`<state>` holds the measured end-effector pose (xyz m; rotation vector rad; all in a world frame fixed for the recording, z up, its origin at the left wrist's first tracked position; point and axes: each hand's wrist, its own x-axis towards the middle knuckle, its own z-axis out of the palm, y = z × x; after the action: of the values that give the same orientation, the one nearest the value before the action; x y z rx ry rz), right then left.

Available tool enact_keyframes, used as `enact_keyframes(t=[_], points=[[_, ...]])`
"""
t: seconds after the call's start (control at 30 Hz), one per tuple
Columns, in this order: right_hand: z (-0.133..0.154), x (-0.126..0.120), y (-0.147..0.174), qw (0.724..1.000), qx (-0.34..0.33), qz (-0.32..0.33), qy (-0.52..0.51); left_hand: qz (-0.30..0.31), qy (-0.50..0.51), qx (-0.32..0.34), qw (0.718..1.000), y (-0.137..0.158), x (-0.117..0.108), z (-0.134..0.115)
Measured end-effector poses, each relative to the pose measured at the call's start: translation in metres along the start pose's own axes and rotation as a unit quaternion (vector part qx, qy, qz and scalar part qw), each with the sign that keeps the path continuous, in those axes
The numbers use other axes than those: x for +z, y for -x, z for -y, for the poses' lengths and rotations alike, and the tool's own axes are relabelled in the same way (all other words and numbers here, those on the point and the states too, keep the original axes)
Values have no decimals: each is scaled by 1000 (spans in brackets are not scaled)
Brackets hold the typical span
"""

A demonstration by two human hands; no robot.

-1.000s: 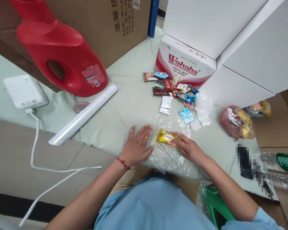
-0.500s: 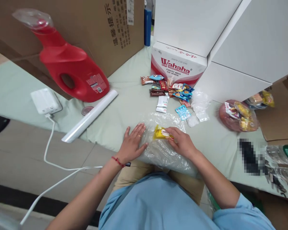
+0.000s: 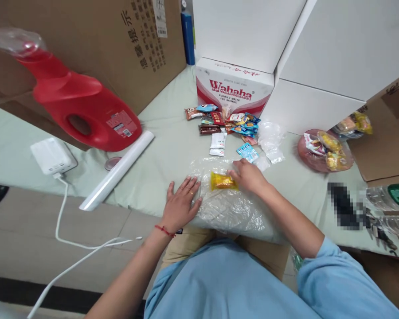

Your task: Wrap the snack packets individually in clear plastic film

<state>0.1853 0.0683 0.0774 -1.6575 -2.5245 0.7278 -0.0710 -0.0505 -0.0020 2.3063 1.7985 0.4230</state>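
A yellow snack packet [image 3: 223, 181] lies on a crinkled clear plastic bag [image 3: 219, 212] in front of me, its orange-tinted side facing up. My right hand [image 3: 249, 175] is at the packet's right end, thumb and fingers slightly apart, not wrapped round it. The thumb tip seems to touch or overlap the packet's upper right corner. Flat on the bag's left edge and the cloth, my left hand [image 3: 181, 199] has its fingers spread and holds nothing.
Behind the bag lie white sachets [image 3: 218, 144], a blue packet [image 3: 248, 152] and a pile of snacks [image 3: 242, 126] against a Wahaha box [image 3: 234, 91]. A white roll [image 3: 118, 170], red jug [image 3: 86, 106] and power bank [image 3: 53, 156] are left; a snack bowl [image 3: 302, 155] is right.
The yellow packet has turned over from its labelled face to an orange-tinted side. My right hand has loosened and shifted away from me and rightward off it. The left hand stays flat.
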Motion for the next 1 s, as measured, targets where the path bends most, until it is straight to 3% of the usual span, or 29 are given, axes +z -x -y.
enact_keyframes(t=[0.07,0.2,0.3,0.4,0.57,0.7,0.8,0.9,1.0], points=[[6,3,5,997,4,-55,58,-1,2,3,1000,0,0,-1],[13,18,21,993,-54,13,101,-8,0,-5,1000,-1,1,-3],[10,21,29,995,-26,-2,101,-4,-1,-11,1000,-1,0,-5],[11,19,34,995,-47,-19,85,2,2,-10,1000,-1,0,-5],[18,28,36,991,-91,48,82,-13,29,-2,999,1,-1,2],[4,29,56,994,-99,-47,10,-91,75,14,993,16,-8,6],[-16,27,90,980,-153,-112,-59,-140,101,72,982,36,-12,3],[-35,39,126,972,-209,-86,-65,-100,98,159,977,50,-7,-4],[-48,62,150,974,-219,-55,-9,-30,64,153,986,50,3,-4]])
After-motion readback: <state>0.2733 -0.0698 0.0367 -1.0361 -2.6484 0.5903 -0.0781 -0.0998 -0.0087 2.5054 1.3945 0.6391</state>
